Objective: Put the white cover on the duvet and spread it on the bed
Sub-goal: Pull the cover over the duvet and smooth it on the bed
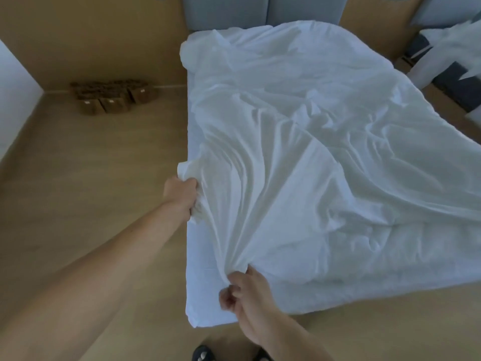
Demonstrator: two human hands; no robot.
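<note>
Rumpled white fabric duvet cover [325, 152] lies spread across the white-sheeted bed [197, 295]; left hand [182, 196] clenches its near-left edge; right hand [244, 287] pinches bunched folds at the near edge, fingers curled.

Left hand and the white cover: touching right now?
Touching. The head view shows the left hand gripping a bunched edge of the white cover.

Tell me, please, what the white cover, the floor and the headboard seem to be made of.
White cover: thin woven fabric, probably cotton, matte; it bunches into fine folds where the left hand and right hand grip it. Floor: wood or wood-look laminate, tan with a dull sheen; grain too blurred to tell. Headboard: apparently padded grey upholstery, in panels split by seams.
</note>
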